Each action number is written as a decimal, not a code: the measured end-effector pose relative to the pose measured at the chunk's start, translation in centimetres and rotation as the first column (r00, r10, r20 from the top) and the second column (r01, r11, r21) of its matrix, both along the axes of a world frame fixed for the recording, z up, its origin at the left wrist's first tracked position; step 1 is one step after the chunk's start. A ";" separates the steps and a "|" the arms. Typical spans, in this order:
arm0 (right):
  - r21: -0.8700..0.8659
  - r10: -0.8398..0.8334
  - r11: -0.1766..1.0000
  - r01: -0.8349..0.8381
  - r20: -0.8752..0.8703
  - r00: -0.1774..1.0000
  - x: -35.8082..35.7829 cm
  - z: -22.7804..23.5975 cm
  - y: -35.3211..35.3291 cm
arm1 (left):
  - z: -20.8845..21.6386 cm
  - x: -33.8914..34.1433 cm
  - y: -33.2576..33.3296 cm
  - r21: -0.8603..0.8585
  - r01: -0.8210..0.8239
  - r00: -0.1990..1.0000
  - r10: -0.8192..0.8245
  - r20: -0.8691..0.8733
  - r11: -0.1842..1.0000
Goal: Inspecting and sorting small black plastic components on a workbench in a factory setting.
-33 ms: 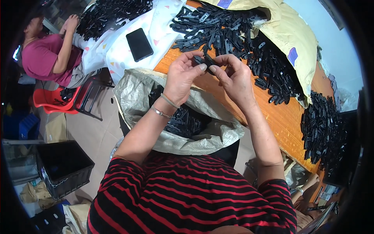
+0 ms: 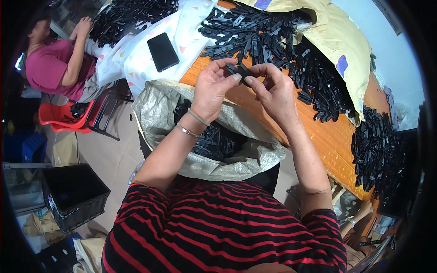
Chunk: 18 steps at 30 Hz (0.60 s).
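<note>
Thumb and fingertips of my left hand (image 2: 212,91) pinch one side of a small black plastic part (image 2: 244,73). My right hand (image 2: 274,93) pinches its other side, close to the left fingertips. Whether this is one piece or two set together I cannot tell, since fingers cover much of it. Both hands are raised above the near edge of the wooden table (image 2: 314,139). Under my forearms a woven sack (image 2: 257,164) gapes wide, with many black parts (image 2: 214,144) inside. Just beyond my fingers spreads a pile of similar long black parts (image 2: 255,38).
A yellowish sack (image 2: 339,25) lies open across the table; another black pile (image 2: 375,150) sits at right. A dark phone (image 2: 163,51) rests on white sheeting. At left are a person in a magenta shirt (image 2: 59,68), a red chair (image 2: 57,116) and a black crate (image 2: 77,195). Another person's hand (image 2: 362,213) shows lower right.
</note>
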State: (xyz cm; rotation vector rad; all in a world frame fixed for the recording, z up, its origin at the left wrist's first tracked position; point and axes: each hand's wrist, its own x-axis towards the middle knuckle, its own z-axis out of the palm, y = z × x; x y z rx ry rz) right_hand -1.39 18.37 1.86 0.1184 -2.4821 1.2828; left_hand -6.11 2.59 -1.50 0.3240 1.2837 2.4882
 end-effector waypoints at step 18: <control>-0.162 0.026 0.986 -0.026 0.001 1.000 0.8 1.2 -1.1 | 2.9 2.6 -0.4 -0.165 -0.171 0.871 0.071 -0.486 0.971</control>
